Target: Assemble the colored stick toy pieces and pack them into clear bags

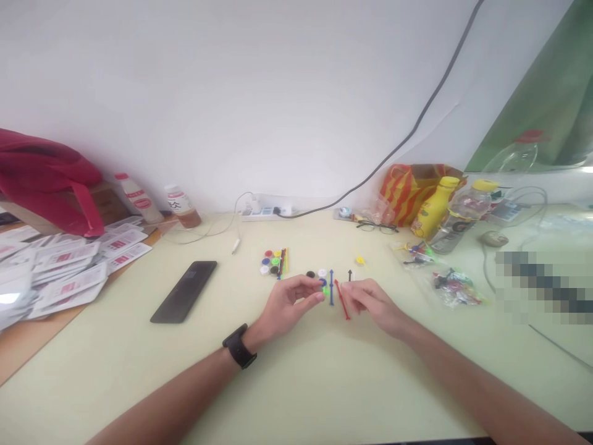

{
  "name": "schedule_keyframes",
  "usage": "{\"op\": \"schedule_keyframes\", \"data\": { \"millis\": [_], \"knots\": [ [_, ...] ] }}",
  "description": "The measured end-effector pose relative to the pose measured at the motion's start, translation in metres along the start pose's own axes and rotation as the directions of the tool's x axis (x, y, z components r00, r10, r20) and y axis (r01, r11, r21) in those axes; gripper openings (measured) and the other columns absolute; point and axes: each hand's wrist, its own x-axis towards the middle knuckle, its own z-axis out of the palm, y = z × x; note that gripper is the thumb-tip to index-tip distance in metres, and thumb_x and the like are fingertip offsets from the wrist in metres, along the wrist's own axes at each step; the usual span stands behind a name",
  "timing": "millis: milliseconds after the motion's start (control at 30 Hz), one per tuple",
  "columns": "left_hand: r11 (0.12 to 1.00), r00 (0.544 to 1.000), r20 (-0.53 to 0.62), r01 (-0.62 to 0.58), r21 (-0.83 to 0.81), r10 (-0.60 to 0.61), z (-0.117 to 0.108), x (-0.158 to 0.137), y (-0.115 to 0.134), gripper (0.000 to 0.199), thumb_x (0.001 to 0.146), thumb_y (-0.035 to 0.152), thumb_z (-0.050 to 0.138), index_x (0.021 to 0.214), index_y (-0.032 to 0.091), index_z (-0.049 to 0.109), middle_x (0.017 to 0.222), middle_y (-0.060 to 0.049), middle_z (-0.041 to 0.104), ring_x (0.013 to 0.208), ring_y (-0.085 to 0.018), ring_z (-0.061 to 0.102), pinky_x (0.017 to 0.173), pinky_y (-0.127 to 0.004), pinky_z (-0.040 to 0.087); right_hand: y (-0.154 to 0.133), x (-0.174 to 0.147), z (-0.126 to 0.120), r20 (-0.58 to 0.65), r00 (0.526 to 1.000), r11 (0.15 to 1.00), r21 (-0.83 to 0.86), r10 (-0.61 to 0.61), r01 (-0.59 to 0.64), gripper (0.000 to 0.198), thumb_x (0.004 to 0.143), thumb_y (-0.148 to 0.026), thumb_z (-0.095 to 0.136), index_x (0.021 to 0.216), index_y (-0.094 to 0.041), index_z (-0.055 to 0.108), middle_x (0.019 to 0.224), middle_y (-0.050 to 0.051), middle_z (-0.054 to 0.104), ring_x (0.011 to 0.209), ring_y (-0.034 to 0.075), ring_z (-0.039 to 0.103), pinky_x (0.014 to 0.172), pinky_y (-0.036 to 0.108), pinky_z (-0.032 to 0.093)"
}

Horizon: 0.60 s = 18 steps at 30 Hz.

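Observation:
My left hand (291, 301) is over the table with thumb and index finger curved and apart. Its fingertips are right by a blue disc (323, 282) and a bright green piece (327, 291); I cannot tell whether they touch. My right hand (373, 304) has thumb and index finger pinched together, and what they hold, if anything, is hidden. Between the hands lie a blue arrow-shaped stick (332, 289) and a red one (341, 299). A black arrow stick (350, 275) shows just beyond my right fingertips. Behind them are a black disc (311, 274) and a white disc (322, 272).
Coloured discs and sticks form a group (274, 262) to the left, near a black phone (184, 292). A yellow piece (360, 261) lies behind my right hand. Bags of small parts (456, 289), eyeglasses (377, 227) and a yellow bottle (434, 207) stand or lie right. A power strip (266, 210) is by the wall.

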Motion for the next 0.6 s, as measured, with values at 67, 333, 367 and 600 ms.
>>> {"op": "schedule_keyframes", "data": {
  "millis": [67, 333, 367, 600],
  "knots": [
    [1.000, 1.000, 0.009, 0.001, -0.009, -0.001, -0.0002, 0.0000, -0.0004, 0.028, 0.088, 0.035, 0.080, 0.108, 0.015, 0.074, 0.105, -0.011, 0.077, 0.097, -0.024, 0.075, 0.090, -0.039, 0.064, 0.0001, 0.0011, 0.0017, -0.060, 0.998, 0.999, 0.049, -0.022, 0.024, 0.045, 0.098, -0.054, 0.058, 0.069, -0.021, 0.050, 0.065, -0.004, 0.041, 0.059, 0.012, 0.041, 0.057, 0.028, 0.041],
    [1.000, 0.999, 0.035, -0.004, -0.013, 0.004, 0.0012, 0.0003, 0.0025, 0.027, 0.088, 0.033, 0.080, 0.107, 0.015, 0.074, 0.104, -0.011, 0.077, 0.095, -0.023, 0.075, 0.092, -0.038, 0.062, 0.0056, 0.0017, 0.0074, -0.097, 0.995, 0.994, 0.097, -0.031, 0.040, 0.024, 0.093, -0.041, 0.071, 0.101, -0.023, 0.057, 0.089, 0.000, 0.061, 0.071, 0.013, 0.056, 0.061, 0.027, 0.050],
    [1.000, 0.999, 0.036, -0.004, -0.013, 0.004, 0.0014, 0.0002, 0.0027, 0.027, 0.088, 0.033, 0.080, 0.107, 0.015, 0.074, 0.104, -0.011, 0.077, 0.095, -0.023, 0.075, 0.091, -0.038, 0.062, 0.0057, 0.0018, 0.0074, -0.099, 0.995, 0.995, 0.087, -0.028, 0.037, 0.024, 0.093, -0.040, 0.072, 0.102, -0.023, 0.057, 0.090, 0.001, 0.063, 0.071, 0.014, 0.057, 0.062, 0.028, 0.050],
    [1.000, 0.999, 0.053, 0.011, -0.020, -0.010, 0.0016, -0.0009, 0.0046, 0.026, 0.090, 0.032, 0.078, 0.109, 0.015, 0.074, 0.107, -0.011, 0.077, 0.097, -0.023, 0.074, 0.092, -0.037, 0.061, 0.0064, 0.0029, 0.0081, -0.103, 0.995, 0.999, 0.046, -0.007, 0.012, 0.024, 0.092, -0.038, 0.073, 0.107, -0.025, 0.061, 0.094, 0.002, 0.066, 0.076, 0.016, 0.061, 0.064, 0.030, 0.052]
  ]
}}
